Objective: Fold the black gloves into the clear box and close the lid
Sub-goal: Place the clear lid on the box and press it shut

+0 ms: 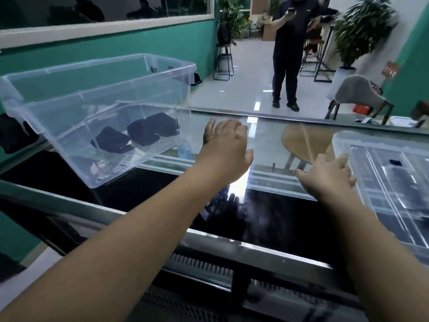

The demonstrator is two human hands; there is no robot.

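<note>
Black gloves are seen folded into dark bundles on the floor of the clear box, toward its right half; how many bundles there are cannot be told for certain, though at least two lumps are made out, one beside the other and touching or nearly so. Box is set on the left part of a glass counter, open at the top, no lid on it. Box appears tilted in the wide-angle view.

Clear lid is found lying flat on the right part of the counter, well apart from the box. A small dark item is visible on or under it; what it is cannot be told.

Left hand is held out over the counter just right of the box, fingers extended and loosely spread, nothing held. Whether it touches the glass cannot be told. Right hand is stretched toward the near left edge of the lid, fingers straight and relaxed, nothing gripped; fingertips are at or just beside the lid's rim, contact not certain. Both forearms are bare.

Counter top is reflective; a dark panel is seen beneath the glass near the hands.

Beyond the counter, a person in dark clothes is seen standing on a pale tiled floor, holding up a small dark object. A stool, a potted plant and a grey chair are noted in the background, with teal walls on the left.
</note>
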